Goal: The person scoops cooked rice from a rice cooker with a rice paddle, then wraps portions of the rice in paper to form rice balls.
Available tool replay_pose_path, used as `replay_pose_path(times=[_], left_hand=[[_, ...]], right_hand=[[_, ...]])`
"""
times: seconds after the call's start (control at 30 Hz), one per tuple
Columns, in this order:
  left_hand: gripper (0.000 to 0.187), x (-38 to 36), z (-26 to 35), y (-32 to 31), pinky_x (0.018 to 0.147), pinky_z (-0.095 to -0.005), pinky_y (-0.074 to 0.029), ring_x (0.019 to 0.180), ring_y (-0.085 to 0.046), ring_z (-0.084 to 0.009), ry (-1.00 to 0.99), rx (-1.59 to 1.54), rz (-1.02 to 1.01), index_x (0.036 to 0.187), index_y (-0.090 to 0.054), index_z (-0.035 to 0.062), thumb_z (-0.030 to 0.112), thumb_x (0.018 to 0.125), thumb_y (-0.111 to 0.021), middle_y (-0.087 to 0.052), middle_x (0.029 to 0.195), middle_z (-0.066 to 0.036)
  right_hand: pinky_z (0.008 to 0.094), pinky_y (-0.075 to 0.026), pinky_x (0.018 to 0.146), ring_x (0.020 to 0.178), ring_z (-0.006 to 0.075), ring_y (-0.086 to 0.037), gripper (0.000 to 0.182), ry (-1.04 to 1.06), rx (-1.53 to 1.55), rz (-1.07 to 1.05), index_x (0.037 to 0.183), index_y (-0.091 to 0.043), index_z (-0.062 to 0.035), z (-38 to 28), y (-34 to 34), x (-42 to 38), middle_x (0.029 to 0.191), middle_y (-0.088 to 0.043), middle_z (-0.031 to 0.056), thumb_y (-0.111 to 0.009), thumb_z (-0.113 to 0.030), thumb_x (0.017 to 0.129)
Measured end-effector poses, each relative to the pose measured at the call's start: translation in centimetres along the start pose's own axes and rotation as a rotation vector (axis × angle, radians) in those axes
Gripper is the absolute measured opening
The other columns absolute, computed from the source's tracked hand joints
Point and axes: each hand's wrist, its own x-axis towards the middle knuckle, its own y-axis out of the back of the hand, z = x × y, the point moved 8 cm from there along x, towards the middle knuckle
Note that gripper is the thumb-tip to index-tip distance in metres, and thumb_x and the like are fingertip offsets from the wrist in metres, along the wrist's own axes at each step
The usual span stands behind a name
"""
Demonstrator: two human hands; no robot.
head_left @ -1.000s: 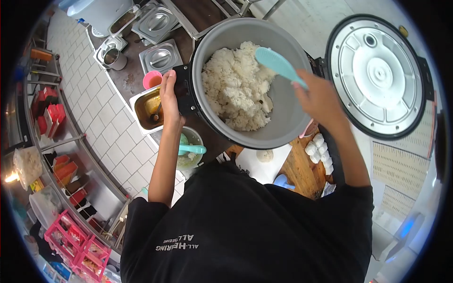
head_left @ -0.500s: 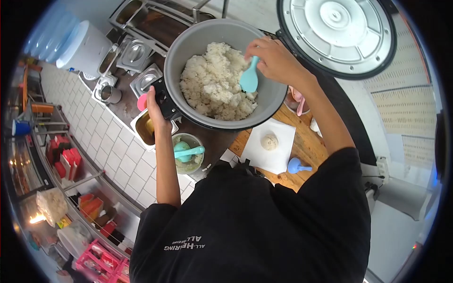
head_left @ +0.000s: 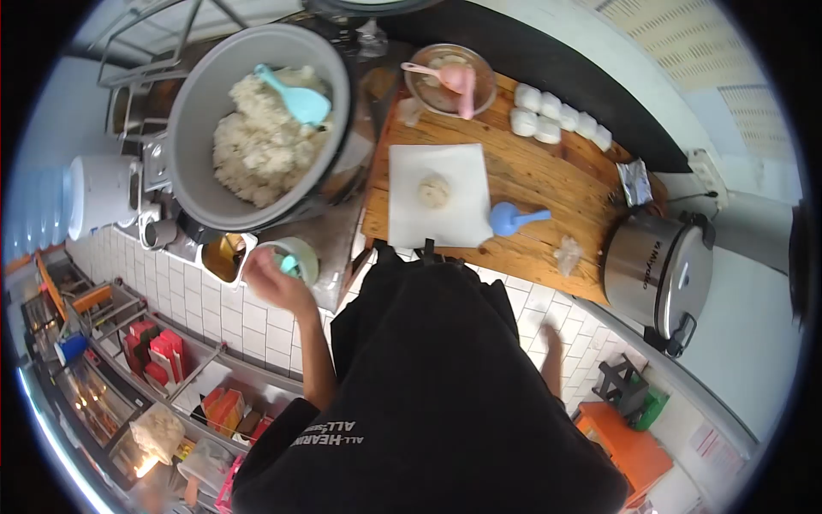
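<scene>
My left hand (head_left: 276,281), smeared by motion, is beside a small tub (head_left: 309,259) with a turquoise utensil (head_left: 289,265) in it. Its fingers overlap the tub's near side in this view. Low by my side hangs my right hand (head_left: 550,337), blurred and away from the table. A turquoise rice paddle (head_left: 306,104) lies on the white rice (head_left: 257,152) inside the big grey pot (head_left: 190,176). On the wooden table, a small round mound of rice (head_left: 434,192) sits on a white paper sheet (head_left: 409,224), with a blue rounded scoop (head_left: 507,219) to its right.
A bowl (head_left: 419,101) with pink utensils stands at the table's back. Several white wrapped bundles (head_left: 548,130) line the rear right, near a foil packet (head_left: 634,182). A rice cooker (head_left: 638,261) stands at the far right. Metal food pans (head_left: 224,255) sit left of the tub.
My right hand has let go of the rice paddle, leaving it on the rice, and dropped to my side. My left hand has left the pot's handle for the tub. The view has turned right.
</scene>
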Motion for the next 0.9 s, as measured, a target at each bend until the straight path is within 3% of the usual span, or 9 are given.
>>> replay_pose_path(times=[0.07, 0.13, 0.27, 0.4, 0.5, 0.57, 0.67, 0.8, 0.9], left_hand=[[0.018, -4.8, 7.3, -8.8, 0.079, -0.0299, -0.048, 0.085, -0.060, -0.0174, -0.251, 0.133, -0.567, 0.109, -0.060, 0.0005, 0.007, 0.093, -0.057, -0.061, 0.098, -0.009], [0.023, -11.2, 3.9, -15.5, 0.073, -0.0311, -0.050, 0.078, -0.063, -0.0189, -0.007, -0.045, -1.133, 0.110, -0.061, 0.0017, 0.014, 0.091, -0.066, -0.064, 0.087, -0.009], [0.030, -22.9, 2.6, -22.3, 0.071, -0.0366, -0.050, 0.077, -0.064, -0.0259, -0.149, 0.074, -1.789, 0.113, -0.062, 0.0061, 0.026, 0.091, -0.066, -0.066, 0.085, -0.011], [0.029, -26.6, -0.7, -25.8, 0.074, -0.0375, -0.051, 0.079, -0.064, -0.0276, -0.193, 0.281, -1.903, 0.112, -0.062, 0.0061, 0.027, 0.092, -0.064, -0.067, 0.084, -0.013], [0.031, -25.5, -4.9, -25.9, 0.075, -0.0401, -0.051, 0.081, -0.066, -0.0287, -0.300, 0.430, -1.822, 0.111, -0.062, 0.0068, 0.031, 0.091, -0.062, -0.069, 0.087, -0.013], [0.032, -23.7, -6.4, -24.3, 0.074, -0.0380, -0.051, 0.079, -0.066, -0.0266, -0.205, 0.429, -1.718, 0.111, -0.062, 0.0071, 0.033, 0.092, -0.062, -0.069, 0.088, -0.012], [0.030, -21.0, -6.6, -20.3, 0.071, -0.0361, -0.053, 0.075, -0.066, -0.0246, -0.058, 0.351, -1.535, 0.112, -0.062, 0.0057, 0.028, 0.092, -0.065, -0.069, 0.088, -0.013], [0.028, -18.4, -5.2, -13.8, 0.070, -0.0353, -0.053, 0.080, -0.069, -0.0260, 0.032, 0.367, -1.322, 0.111, -0.063, 0.0021, 0.023, 0.093, -0.065, -0.069, 0.090, -0.017], [0.026, -14.4, -3.6, -8.4, 0.073, -0.0316, -0.051, 0.081, -0.066, -0.0176, 0.132, 0.216, -1.119, 0.108, -0.065, 0.0012, 0.023, 0.094, -0.064, -0.068, 0.085, -0.009]], right_hand=[[0.0391, -0.042, 0.105, 0.127, 0.0271, -0.054, 0.059, -0.501, -0.836, -0.344, 0.126, -0.064, -0.0122, 8.7, -3.5, -6.9, 0.133, -0.059, 0.0175, -0.063, -0.056, 0.087], [0.0421, -0.050, 0.088, 0.091, 0.0314, -0.067, 0.051, -0.584, 0.105, -0.345, 0.080, -0.075, -0.0072, 17.2, -8.7, -6.1, 0.084, -0.071, 0.0176, -0.061, -0.056, 0.089], [0.0391, -0.052, 0.074, 0.085, 0.0375, -0.066, 0.013, 0.244, 0.236, 0.197, 0.097, -0.066, -0.0012, 4.4, -3.8, 1.5, 0.092, -0.069, 0.0198, -0.066, -0.010, 0.087], [0.0373, -0.051, 0.067, 0.078, 0.0296, -0.069, 0.018, 0.092, 0.488, 0.023, 0.102, -0.065, -0.0002, -7.5, -2.3, 11.9, 0.081, -0.068, 0.0173, -0.064, -0.015, 0.092], [0.0444, -0.051, 0.080, 0.096, 0.0318, -0.066, 0.015, 0.471, 0.468, 0.189, 0.102, -0.068, -0.0063, -15.2, -1.3, 16.2, 0.093, -0.068, 0.0149, -0.064, -0.011, 0.088], [0.0511, -0.047, 0.094, 0.111, 0.0326, -0.060, 0.018, 0.783, -0.192, 0.363, 0.101, -0.069, -0.0105, -19.9, -1.2, 16.4, 0.103, -0.067, 0.0108, -0.068, -0.011, 0.083], [0.0587, -0.037, 0.102, 0.124, 0.0341, -0.050, 0.024, 0.737, -0.356, 0.190, 0.103, -0.071, -0.0155, -17.4, -3.5, 20.6, 0.115, -0.064, 0.0099, -0.068, -0.012, 0.079], [0.0455, -0.048, 0.088, 0.101, 0.0346, -0.062, 0.022, 0.760, -0.341, -0.304, 0.105, -0.070, -0.0123, -17.4, -2.9, 22.7, 0.104, -0.066, 0.0147, -0.068, -0.020, 0.084], [0.0442, -0.051, 0.081, 0.099, 0.0361, -0.063, 0.033, 0.925, -0.198, -0.203, 0.119, -0.062, -0.0070, -25.4, 3.1, 18.6, 0.112, -0.065, 0.0167, -0.064, -0.010, 0.087]])
